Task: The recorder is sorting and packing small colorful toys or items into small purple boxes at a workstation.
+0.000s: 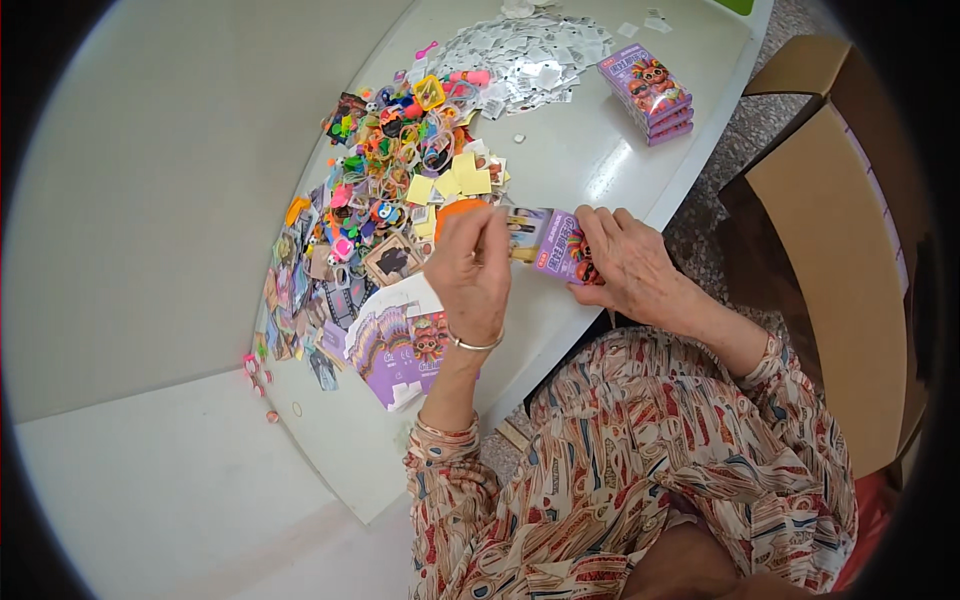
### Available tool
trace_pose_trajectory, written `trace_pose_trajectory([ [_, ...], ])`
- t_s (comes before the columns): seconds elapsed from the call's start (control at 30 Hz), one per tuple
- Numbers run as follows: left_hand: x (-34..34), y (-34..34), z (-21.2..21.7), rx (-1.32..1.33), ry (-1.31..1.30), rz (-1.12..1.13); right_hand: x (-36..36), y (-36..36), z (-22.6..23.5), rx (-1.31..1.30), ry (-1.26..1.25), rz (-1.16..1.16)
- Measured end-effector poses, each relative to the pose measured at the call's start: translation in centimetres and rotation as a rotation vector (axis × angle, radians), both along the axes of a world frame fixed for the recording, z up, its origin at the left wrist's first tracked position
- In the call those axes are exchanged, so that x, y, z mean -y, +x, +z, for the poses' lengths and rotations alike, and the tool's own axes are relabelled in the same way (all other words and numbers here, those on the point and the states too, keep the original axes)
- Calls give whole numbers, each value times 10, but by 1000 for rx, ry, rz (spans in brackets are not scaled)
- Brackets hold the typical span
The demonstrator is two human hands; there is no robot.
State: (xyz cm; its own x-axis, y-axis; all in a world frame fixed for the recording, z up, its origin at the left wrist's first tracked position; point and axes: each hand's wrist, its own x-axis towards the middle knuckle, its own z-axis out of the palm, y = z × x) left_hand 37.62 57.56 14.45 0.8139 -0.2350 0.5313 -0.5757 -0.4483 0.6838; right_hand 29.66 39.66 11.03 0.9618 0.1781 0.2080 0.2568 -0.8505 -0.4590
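Observation:
In my right hand [625, 262] is a small purple box [566, 246] with colourful cartoon characters printed on it, gripped at its right side. Picture cards [526, 232] show at the box's left end. My left hand [470, 275], with a bangle at the wrist, is closed with its fingertips pinched close to those cards. What it pinches is hidden. An orange piece [460, 212] shows just behind its fingers; I cannot tell whether it is held or lies on the table. Below the left hand lie flat, unfolded purple boxes [385, 350], fanned in a stack.
A heap of small colourful toys [390, 150] spreads over the white table [590, 165], with yellow paper squares [465, 178] and loose cards [290, 270] around it. Silvery packets [530, 55] pile at the back. Finished-looking purple boxes [650, 85] are stacked far right. A large cardboard carton [825, 260] stands beside the table.

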Motion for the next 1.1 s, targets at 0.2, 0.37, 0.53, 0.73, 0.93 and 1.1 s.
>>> trace_pose_trajectory([
  [0.2, -1, 2, 0, -76, -133, 13, 0, 1, 3, 100, -5, -61],
  [0.37, 1, -8, 4, -57, -58, -8, 1, -1, -4, 5, 30, -69],
  [0.53, -5, -9, 12, -105, -120, -21, 1, 1, -2, -32, 66, -48],
  [0.73, -3, -7, 9, -176, -196, -51, 5, -2, -1, -37, 96, -78],
  [0.93, 6, -13, -13, -32, 52, -53, -1, -6, 0, 54, 67, 4],
  [1.1, 12, -26, -14, -149, -2, 3, 3, -2, -3, 73, 62, -96],
])
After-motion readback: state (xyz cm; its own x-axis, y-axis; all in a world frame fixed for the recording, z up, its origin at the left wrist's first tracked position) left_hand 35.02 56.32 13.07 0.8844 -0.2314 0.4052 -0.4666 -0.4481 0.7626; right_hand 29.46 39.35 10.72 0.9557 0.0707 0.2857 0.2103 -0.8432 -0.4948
